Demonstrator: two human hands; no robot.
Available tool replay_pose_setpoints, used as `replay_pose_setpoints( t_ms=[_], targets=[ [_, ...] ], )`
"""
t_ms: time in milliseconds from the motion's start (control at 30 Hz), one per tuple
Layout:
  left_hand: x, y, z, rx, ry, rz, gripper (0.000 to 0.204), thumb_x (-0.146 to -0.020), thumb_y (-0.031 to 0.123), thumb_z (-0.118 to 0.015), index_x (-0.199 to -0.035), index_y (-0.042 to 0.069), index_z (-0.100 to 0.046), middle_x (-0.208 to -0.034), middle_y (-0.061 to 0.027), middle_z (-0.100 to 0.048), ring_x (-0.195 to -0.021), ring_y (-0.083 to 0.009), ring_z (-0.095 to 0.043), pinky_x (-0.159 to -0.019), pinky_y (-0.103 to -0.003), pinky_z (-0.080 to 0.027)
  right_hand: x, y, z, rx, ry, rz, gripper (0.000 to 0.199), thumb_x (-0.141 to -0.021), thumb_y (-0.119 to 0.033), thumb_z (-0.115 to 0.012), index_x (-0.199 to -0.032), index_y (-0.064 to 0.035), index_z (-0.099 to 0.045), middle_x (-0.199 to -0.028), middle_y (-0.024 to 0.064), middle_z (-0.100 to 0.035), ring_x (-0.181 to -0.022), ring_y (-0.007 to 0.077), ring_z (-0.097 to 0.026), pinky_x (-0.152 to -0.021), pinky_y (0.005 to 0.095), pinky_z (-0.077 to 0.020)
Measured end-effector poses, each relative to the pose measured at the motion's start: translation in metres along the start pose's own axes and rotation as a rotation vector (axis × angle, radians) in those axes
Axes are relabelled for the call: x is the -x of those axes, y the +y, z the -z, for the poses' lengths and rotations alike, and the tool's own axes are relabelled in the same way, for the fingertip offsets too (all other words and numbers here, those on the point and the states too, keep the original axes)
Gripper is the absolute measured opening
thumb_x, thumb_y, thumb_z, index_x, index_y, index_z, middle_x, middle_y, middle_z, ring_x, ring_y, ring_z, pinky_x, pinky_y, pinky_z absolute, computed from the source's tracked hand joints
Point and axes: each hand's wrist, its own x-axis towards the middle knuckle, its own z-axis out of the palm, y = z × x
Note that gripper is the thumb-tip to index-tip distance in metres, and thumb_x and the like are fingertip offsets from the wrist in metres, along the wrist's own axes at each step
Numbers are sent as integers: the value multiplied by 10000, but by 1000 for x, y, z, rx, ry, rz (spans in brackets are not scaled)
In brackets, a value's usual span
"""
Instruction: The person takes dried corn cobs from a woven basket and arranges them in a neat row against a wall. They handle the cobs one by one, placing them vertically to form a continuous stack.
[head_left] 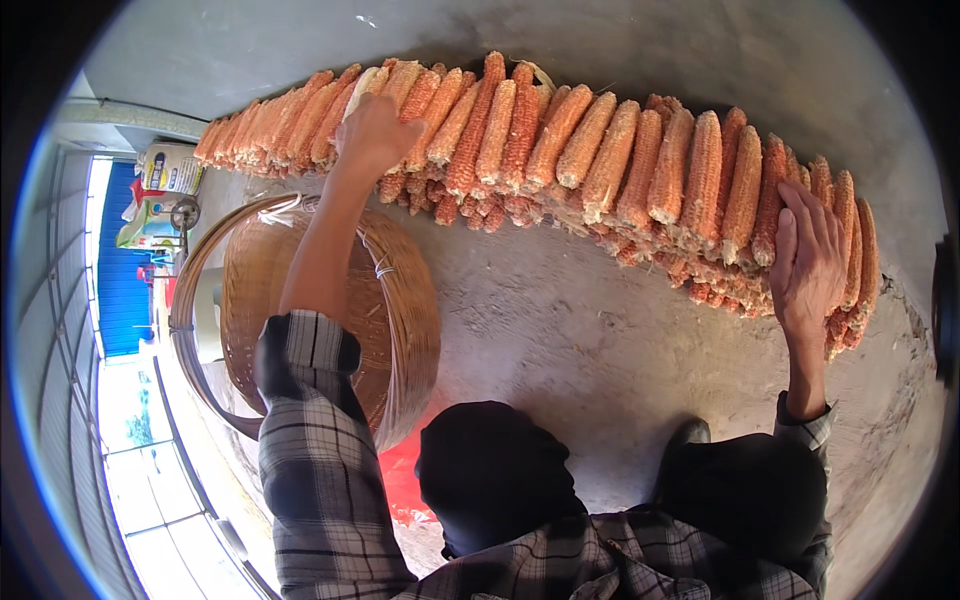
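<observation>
A long stack of bare, orange-red corncobs (610, 160) stands along the wall, its top row set upright side by side. At the left part of that row my left hand (378, 135) is closed round a pale corncob (363, 86), whose upper end sticks out above the fingers. The lower part of this cob is hidden by the hand. Toward the right end of the stack, my right hand (808, 255) lies against the cobs with its fingers stretched out and holds nothing.
Under my left forearm stands a large woven basket (410, 310) with a hoop handle (190, 290). Bags (172, 168) and other goods sit at the far left, near a blue door (122, 260). Something red (405, 475) lies beside my knee. The grey wall (620, 40) rises behind the stack.
</observation>
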Motion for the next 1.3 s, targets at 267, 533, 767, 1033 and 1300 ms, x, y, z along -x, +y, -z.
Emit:
replay_pose_setpoints(
  t_ms=[267,533,767,1033,1300],
  targets=[
    [-9,14,28,205,-214,189,404,-732,339,-669,-913,-21,-639,-933,-179,-657,-861,-288,-634,-787,-394,-486,2,7,-1,37,15,9,266,-944,-197,-469,-1102,-57,-631,-1154,69,-626,-1059,253,-571,-958,362,-403],
    [-5,-23,29,631,38,49,362,-724,209,-699,-1039,38,-651,-959,-77,-631,-773,-141,-601,-732,-298,-480,2,5,2,59,39,14,263,-946,-197,-469,-1098,-58,-632,-1150,65,-627,-1058,253,-574,-960,362,-403],
    [-3,-17,25,765,225,-82,414,-756,-67,-548,-1114,110,-657,-1092,-53,-589,-879,-171,-601,-803,-279,-486,4,6,-1,58,17,18,268,-948,-196,-466,-1102,-53,-632,-1155,69,-626,-1058,252,-574,-969,361,-398],
    [-9,-45,-15,436,152,-492,543,-696,-137,-465,-1118,141,-665,-1286,-112,-541,-1245,-268,-481,-1007,-315,-406,2,3,-3,23,11,21,265,-944,-187,-470,-1098,-48,-636,-1157,73,-627,-1065,254,-572,-969,361,-397],
    [-11,-5,-12,669,-21,105,447,-791,163,-606,-1230,75,-595,-1196,-138,-578,-1117,-227,-551,-914,-334,-454,3,13,4,98,3,9,262,-940,-179,-471,-1092,-48,-639,-1153,73,-630,-1066,253,-574,-972,361,-396]
  ],
)
